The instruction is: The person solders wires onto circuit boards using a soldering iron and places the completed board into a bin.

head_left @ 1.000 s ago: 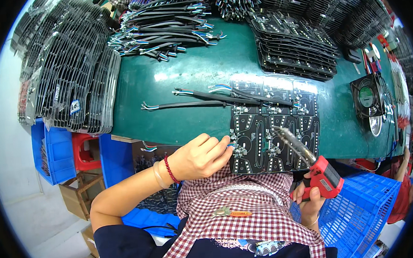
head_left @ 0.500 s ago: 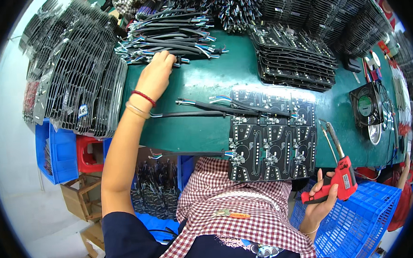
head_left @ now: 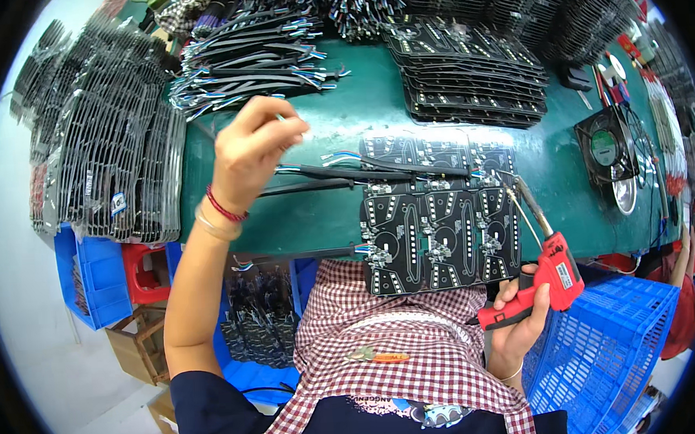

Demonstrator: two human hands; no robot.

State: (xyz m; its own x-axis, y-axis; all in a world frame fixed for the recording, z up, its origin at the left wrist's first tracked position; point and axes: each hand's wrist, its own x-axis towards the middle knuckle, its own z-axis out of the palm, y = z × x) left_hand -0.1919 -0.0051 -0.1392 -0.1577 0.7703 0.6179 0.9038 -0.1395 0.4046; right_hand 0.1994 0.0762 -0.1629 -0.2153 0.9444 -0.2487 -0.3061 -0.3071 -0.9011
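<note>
Green bench [head_left: 309,228]: circuit boards [head_left: 443,239] at near edge; cable pile [head_left: 253,61] toward far edge, apparently; fan [head_left: 605,148] near right edge.

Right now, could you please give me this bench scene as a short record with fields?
Left hand: raised over the green table, fingers pinched, apparently on a wire end
Right hand: gripping a red soldering gun, metal tip pointing up
Work in front: black circuit boards, loose cables lying across the upper ones
Far side, left: cable pile
Far side, right: board stack
Right end: black fan
Below, right: blue crate
</note>
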